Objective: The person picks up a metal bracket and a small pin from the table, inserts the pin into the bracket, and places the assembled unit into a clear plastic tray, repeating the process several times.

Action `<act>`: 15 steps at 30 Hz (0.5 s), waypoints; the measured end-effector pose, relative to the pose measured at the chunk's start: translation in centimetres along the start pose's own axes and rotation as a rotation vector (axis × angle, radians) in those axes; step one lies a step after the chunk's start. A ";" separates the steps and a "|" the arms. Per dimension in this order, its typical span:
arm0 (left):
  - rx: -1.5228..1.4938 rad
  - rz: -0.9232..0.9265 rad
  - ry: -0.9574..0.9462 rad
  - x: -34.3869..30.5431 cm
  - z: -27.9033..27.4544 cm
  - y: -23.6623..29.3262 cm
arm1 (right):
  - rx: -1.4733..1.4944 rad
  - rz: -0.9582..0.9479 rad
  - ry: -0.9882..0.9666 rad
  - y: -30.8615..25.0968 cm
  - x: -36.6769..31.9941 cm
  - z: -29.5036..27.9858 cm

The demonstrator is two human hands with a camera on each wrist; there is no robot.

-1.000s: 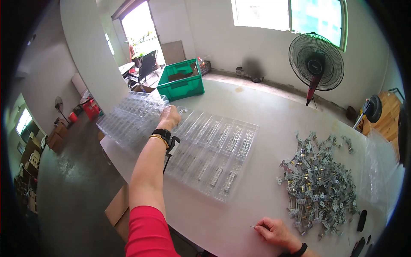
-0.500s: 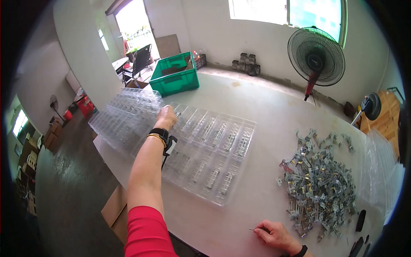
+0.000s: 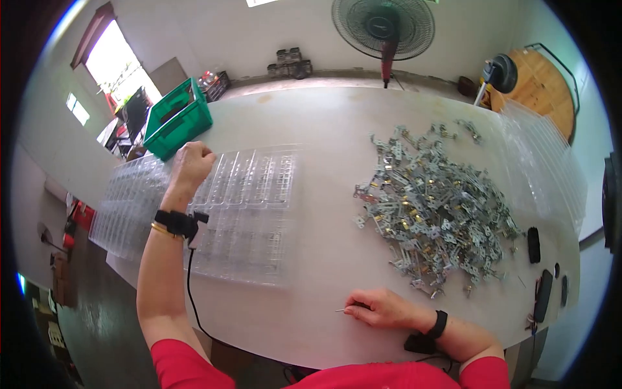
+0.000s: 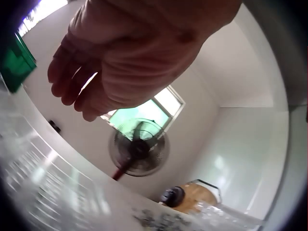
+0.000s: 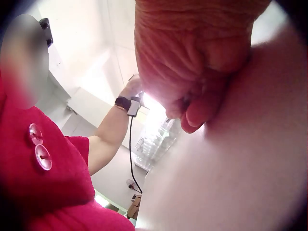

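Observation:
In the head view my left hand (image 3: pixel 192 165) is over the far side of a clear plastic compartment tray (image 3: pixel 291 188). In the left wrist view its fingers (image 4: pixel 72 91) hang loosely curled, with nothing seen between them. Rows of small metal pieces lie in the tray's slots. Low at the table's front, my right hand (image 3: pixel 385 308) pinches a thin metal rod (image 3: pixel 339 310), whose tip pokes out past the thumb; the rest is hidden in the palm. To its right is a big heap of small metal fittings (image 3: pixel 440 214), some with brass-coloured parts.
More clear trays (image 3: pixel 123 207) are at the left table edge. A green crate (image 3: pixel 178 123) stands at the far left corner. Clear plastic sheets (image 3: pixel 544 162) lie at the right, near some black tools (image 3: pixel 543 295). Beyond the table is a fan (image 3: pixel 382 29).
The head view has swung right and down. My left hand has come up from the tray, and the small piece at its fingertips no longer shows. The right hand keeps its pinch.

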State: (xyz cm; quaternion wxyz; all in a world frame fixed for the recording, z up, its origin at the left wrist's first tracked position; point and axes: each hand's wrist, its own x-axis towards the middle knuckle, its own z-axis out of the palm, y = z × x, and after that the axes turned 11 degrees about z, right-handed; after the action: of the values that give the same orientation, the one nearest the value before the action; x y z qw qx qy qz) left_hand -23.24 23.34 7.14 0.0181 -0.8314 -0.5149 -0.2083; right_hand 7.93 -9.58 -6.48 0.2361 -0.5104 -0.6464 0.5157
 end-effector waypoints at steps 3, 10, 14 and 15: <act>-0.274 0.142 -0.057 -0.9 -0.7 7.9 | 0.044 -0.045 0.027 0.3 -0.2 0.2; -0.527 0.529 -0.259 -5.2 -1.5 23.9 | 0.053 -0.113 -0.004 1.2 -0.5 0.2; -0.611 0.587 -0.337 -6.4 0.8 28.9 | 0.072 -0.170 -0.033 1.3 -0.8 0.0; -0.649 0.571 -0.368 -6.7 1.4 29.9 | 0.070 -0.185 -0.049 1.3 -1.0 0.0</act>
State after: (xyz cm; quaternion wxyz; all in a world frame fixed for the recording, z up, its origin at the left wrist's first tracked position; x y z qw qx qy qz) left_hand 0.48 4.03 8.90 -0.2780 -0.9255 -0.1687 -0.1941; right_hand 8.87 -10.52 -7.44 0.2844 -0.4271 -0.6779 0.5265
